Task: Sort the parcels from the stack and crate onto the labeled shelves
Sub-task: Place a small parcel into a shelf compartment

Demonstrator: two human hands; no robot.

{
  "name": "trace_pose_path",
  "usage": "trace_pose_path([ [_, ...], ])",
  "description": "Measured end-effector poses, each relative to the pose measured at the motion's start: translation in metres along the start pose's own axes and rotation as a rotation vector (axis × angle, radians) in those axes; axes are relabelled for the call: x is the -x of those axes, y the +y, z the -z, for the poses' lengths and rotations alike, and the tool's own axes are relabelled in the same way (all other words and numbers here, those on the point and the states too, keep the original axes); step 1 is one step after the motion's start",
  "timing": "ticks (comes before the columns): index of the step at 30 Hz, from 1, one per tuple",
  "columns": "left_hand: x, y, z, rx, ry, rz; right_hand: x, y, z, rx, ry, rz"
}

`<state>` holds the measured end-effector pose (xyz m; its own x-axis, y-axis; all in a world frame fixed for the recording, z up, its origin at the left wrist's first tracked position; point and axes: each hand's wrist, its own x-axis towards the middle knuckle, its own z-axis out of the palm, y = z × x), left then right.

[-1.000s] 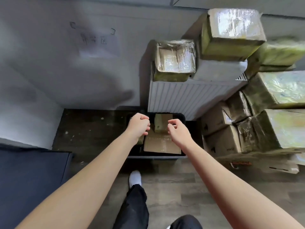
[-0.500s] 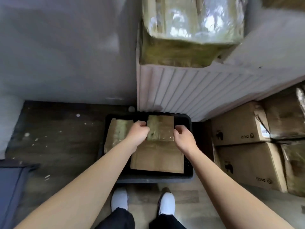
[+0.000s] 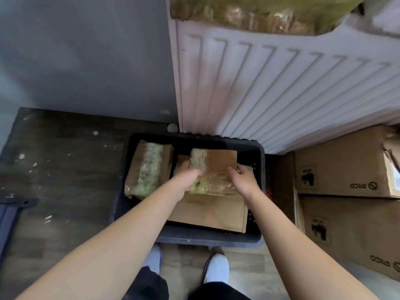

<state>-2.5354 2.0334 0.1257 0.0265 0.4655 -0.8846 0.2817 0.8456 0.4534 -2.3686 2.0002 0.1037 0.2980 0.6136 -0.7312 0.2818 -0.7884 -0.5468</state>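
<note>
Both-handed now: grips top parcel (image 3: 218, 163) in crate (image 3: 205, 238), left hand (image 3: 190, 176) curled round its left edge, right hand (image 3: 242, 178) curled on its right edge. Hovered above a second ago. Ready for lift toward shelf. Leaves second parcel (image 3: 149, 169) alongside, farther left.

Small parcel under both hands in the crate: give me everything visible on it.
The small parcel is a brown cardboard box wrapped in glossy clear film, with a pale greenish strip along its left edge. It sits slightly skewed over a larger flat cardboard box inside the black crate. The left hand grips its left side and the right hand holds its right edge. Whether it is lifted or resting cannot be told.
</note>
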Motion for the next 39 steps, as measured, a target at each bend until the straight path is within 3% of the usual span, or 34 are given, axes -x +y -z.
trace_pose_path([
  [5,0.058,0.000,0.021,0.101,0.037,0.111,0.059,-0.029,0.012,0.056,0.022,0.095],
  [11,0.142,0.012,0.052,0.353,0.020,0.282,0.143,-0.084,0.028,0.104,-0.099,0.175],
  [15,0.189,0.024,0.072,0.480,0.020,0.300,0.187,-0.113,0.037,0.088,-0.114,0.243],
  [18,0.217,0.030,0.089,0.550,0.012,0.254,0.211,-0.137,0.046,0.067,-0.224,0.304],
  [22,0.258,0.042,0.115,0.706,-0.054,0.078,0.232,-0.174,0.056,0.282,-0.365,0.308],
  [25,0.288,0.053,0.139,0.767,-0.071,-0.028,0.256,-0.203,0.055,0.220,-0.506,0.316],
  [30,0.327,0.071,0.181,0.714,0.081,-0.039,0.298,-0.232,0.034,0.217,-0.330,0.565],
  [33,0.352,0.082,0.206,0.666,0.048,-0.068,0.323,-0.249,0.020,0.334,-0.309,0.748],
  [39,0.388,0.082,0.244,0.719,0.110,-0.247,0.366,-0.299,0.014,0.215,-0.404,0.765],
])
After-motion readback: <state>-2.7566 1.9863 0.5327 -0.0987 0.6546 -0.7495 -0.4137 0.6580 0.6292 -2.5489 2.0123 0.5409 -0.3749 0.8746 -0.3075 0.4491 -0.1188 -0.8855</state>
